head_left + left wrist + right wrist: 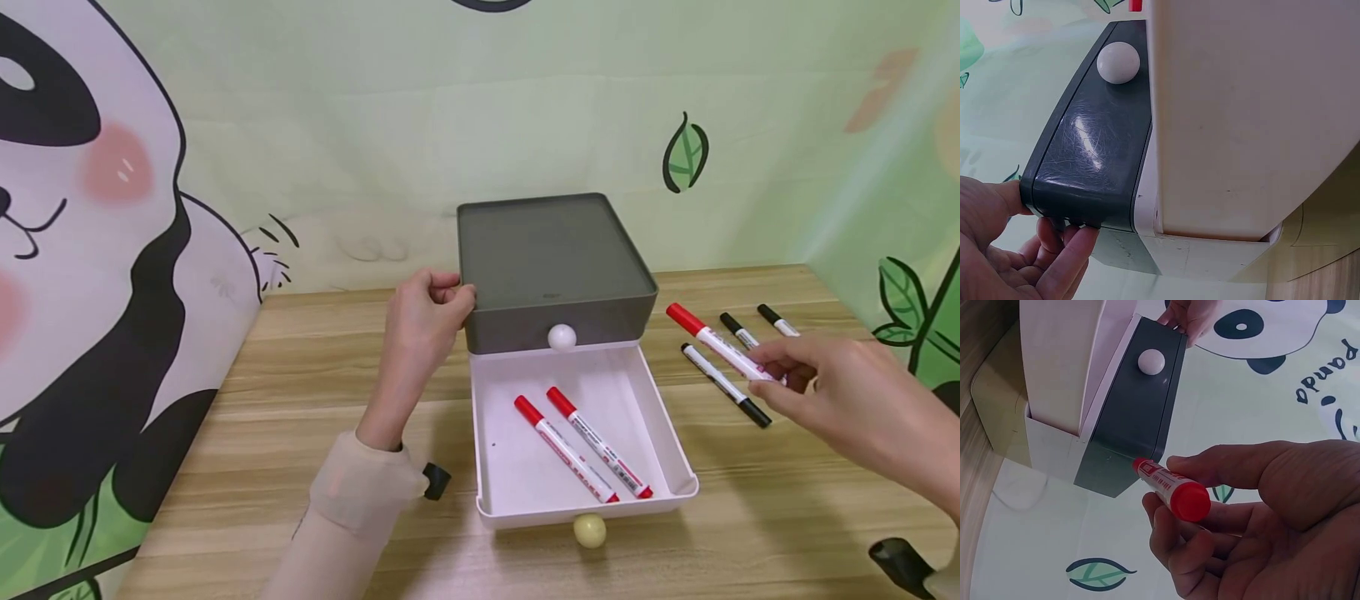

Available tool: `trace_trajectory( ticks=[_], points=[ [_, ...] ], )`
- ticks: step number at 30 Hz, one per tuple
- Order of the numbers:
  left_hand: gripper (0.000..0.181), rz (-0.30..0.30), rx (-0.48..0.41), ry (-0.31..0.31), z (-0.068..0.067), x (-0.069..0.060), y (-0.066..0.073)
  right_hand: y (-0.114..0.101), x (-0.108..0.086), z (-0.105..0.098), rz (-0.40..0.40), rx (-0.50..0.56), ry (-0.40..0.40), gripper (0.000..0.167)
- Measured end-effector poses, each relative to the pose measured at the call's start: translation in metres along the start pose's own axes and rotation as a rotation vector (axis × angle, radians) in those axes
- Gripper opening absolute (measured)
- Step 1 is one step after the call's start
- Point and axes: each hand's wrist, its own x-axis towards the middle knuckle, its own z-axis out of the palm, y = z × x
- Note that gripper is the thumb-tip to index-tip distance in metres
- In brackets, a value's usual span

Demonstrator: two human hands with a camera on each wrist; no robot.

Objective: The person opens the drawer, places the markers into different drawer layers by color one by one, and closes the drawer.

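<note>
A red-capped marker (722, 347) is pinched in the right hand (847, 396), beside a gray box (551, 250) apparently gripped by the left hand (426, 321).

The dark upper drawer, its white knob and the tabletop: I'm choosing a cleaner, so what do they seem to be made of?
Dark upper drawer: probably moulded plastic, fairly glossy, since its front shows a bright reflection and fine scratches. White knob: smooth, perhaps plastic or painted wood; no visible grain or seam settles it. Tabletop: fairly matte wood or wood-look laminate, judging by its brown grain.
</note>
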Motion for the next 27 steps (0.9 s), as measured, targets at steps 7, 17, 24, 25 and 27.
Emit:
trace_trajectory(
  ticks=[7, 17, 24, 25, 27],
  points=[
    [0.032, 0.024, -0.003, 0.012, 0.001, 0.000, -0.001, -0.004, -0.002, -0.001, 0.005, -0.008, -0.001, 0.018],
    [0.031, 0.032, -0.005, 0.019, 0.001, 0.000, -0.002, -0.011, -0.004, -0.003, 0.016, -0.024, -0.030, 0.019],
    [0.031, 0.036, -0.012, 0.016, 0.001, 0.000, -0.003, -0.015, -0.008, -0.002, -0.004, -0.011, -0.036, 0.018],
    [0.031, 0.036, -0.011, 0.017, 0.001, 0.000, -0.002, -0.015, -0.008, -0.001, -0.012, -0.001, -0.031, 0.018],
    [0.031, 0.037, -0.007, 0.017, 0.001, 0.000, -0.002, -0.015, -0.009, 0.001, -0.029, 0.021, -0.024, 0.019]
  ],
)
